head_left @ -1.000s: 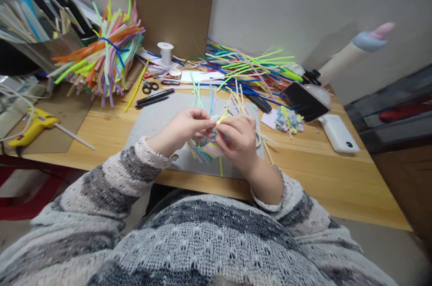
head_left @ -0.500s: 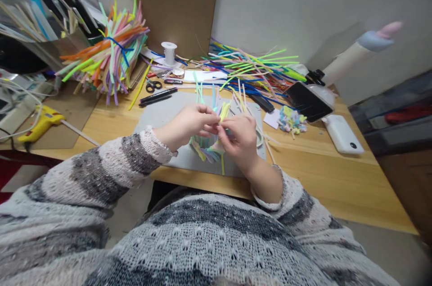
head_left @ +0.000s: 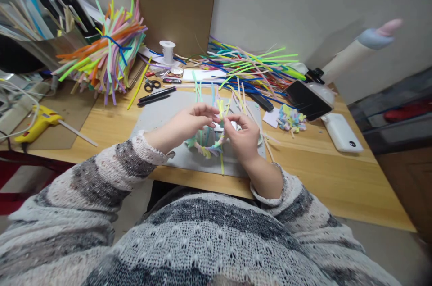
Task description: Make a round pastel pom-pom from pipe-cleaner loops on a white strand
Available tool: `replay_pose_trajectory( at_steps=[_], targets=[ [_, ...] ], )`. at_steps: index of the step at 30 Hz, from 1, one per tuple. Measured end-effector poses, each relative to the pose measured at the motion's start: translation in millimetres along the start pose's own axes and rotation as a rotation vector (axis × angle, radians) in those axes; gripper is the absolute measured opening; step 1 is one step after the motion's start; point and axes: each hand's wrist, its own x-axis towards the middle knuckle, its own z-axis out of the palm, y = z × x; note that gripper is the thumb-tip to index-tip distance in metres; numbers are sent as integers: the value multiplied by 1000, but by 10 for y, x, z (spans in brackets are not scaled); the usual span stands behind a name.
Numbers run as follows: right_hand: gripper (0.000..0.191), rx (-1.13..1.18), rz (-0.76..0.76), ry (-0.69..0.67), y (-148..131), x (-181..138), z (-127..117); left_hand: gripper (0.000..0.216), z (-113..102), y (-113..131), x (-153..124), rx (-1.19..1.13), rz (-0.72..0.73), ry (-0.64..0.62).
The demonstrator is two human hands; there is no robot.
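Observation:
My right hand pinches a pastel pipe cleaner strand between thumb and forefinger. A yellow looped pipe cleaner sticks up at its fingertips. From the left, my left hand reaches to the same spot, its fingers stretched and slightly apart, tips beside the yellow loop. Below the hands curves a twisted pastel pipe cleaner ring, with mint, blue and pink stems rising from its far side. The ring stands over a grey mat. Exact contact at the left fingertips is too small to make out.
A tied bundle of pipe cleaners stands back left, near a yellow glue gun. Black scissors, pens and a white spool lie behind the mat. Loose pipe cleaners, a phone and pastel clippings are right.
My hands have moved slightly apart; the left fingers have loosened from their pinch. The yellow pipe cleaner loop now shows more between them, and more of the ring is visible.

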Motion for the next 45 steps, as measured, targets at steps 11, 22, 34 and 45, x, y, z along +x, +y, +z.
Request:
replay_pose_trajectory(
  at_steps=[11, 22, 34, 45],
  targets=[
    [19, 573, 427, 11, 122, 165, 26, 34, -225, -564, 30, -169, 67, 187],
    [25, 800, 642, 218, 202, 212, 70, 89, -45, -840, 32, 234, 673, 361],
    [30, 858, 592, 137, 238, 173, 128, 117, 114, -1042, 66, 776, 694, 415],
    [24, 508, 269, 76, 238, 143, 81, 86, -20, -961, 172, 571, 867, 463]
  ],
)
